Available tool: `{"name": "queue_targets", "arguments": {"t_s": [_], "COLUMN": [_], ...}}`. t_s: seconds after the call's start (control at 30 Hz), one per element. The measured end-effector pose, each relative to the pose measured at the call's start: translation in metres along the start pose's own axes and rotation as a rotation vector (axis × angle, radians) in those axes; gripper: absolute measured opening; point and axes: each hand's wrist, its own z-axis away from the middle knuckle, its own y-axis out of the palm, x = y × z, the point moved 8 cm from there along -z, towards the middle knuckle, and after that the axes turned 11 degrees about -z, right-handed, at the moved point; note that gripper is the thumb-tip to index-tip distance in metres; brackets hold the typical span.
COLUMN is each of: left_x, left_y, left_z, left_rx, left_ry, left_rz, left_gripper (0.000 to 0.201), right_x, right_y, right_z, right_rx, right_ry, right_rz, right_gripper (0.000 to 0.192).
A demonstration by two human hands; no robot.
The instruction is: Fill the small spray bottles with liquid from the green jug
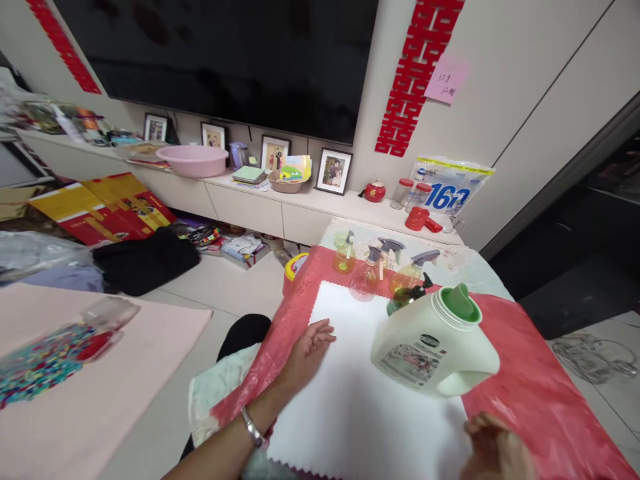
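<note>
My left hand [305, 353] rests on the left edge of a white cloth [360, 407], fingers loosely curled, holding nothing. A bracelet sits on its wrist. My right hand [495, 450] is blurred at the bottom edge, near the cloth's right side, apart from the jug. A large white detergent jug [433, 347] with a green spout stands tilted on the cloth. Behind it stand several small spray bottles [367, 275]; one is yellow with a green top [344, 255]. A red plastic sheet [530, 387] covers the table under the cloth.
A pink-covered table [115, 400] at left carries a clear box and coloured beads. A low white cabinet [260, 200] under a wall screen holds a pink basin [193, 160], photo frames, jars and a tissue pack. Black cloth and red boxes lie on the floor.
</note>
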Motion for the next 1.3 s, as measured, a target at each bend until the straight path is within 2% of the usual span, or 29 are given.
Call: {"name": "queue_targets", "arguments": {"t_s": [0.1,0.17,0.23,0.37,0.43,0.53,0.63,0.7,0.8,1.0,1.3], "left_x": [-0.003,-0.006,-0.009,-0.012,-0.016,-0.025,-0.033,-0.035,-0.031,-0.033,-0.039], "left_y": [0.0,0.0,0.001,0.0,-0.001,0.0,0.006,0.008,0.007,0.011,0.013], "left_z": [0.001,0.001,0.003,0.005,0.006,0.006,0.009,0.013,0.024,0.035,0.035], "left_rx": [-0.015,-0.018,-0.012,-0.004,-0.006,0.03,0.074,0.044,-0.064,-0.083,-0.077], "left_ry": [-0.019,-0.013,-0.008,-0.019,-0.018,0.001,0.028,0.025,-0.033,-0.042,0.009], "left_rz": [0.014,0.036,0.054,0.076,0.069,0.029,-0.065,-0.129,-0.21,-0.334,-0.432], "left_gripper": [0.049,0.049,0.05,0.051,0.053,0.054,0.056,0.063,0.069,0.072,0.067], "right_x": [-0.007,-0.007,-0.005,-0.006,-0.014,-0.034,-0.05,-0.057,-0.063,-0.07,-0.065], "right_y": [0.023,0.052,0.086,0.149,0.17,0.184,0.184,0.18,0.174,0.17,0.171], "right_z": [0.051,0.081,0.104,0.128,0.131,0.133,0.134,0.134,0.132,0.132,0.133], "right_rx": [0.158,0.345,0.544,0.896,0.991,0.996,0.948,0.912,0.882,0.884,0.881], "right_ry": [0.112,0.201,0.284,0.333,0.326,0.332,0.333,0.333,0.354,0.41,0.384], "right_rz": [0.003,0.098,0.099,0.024,0.007,0.02,0.052,0.065,0.065,0.049,0.054], "right_gripper": [0.043,0.043,0.048,0.059,0.067,0.073,0.075,0.076,0.074,0.069,0.069]}}
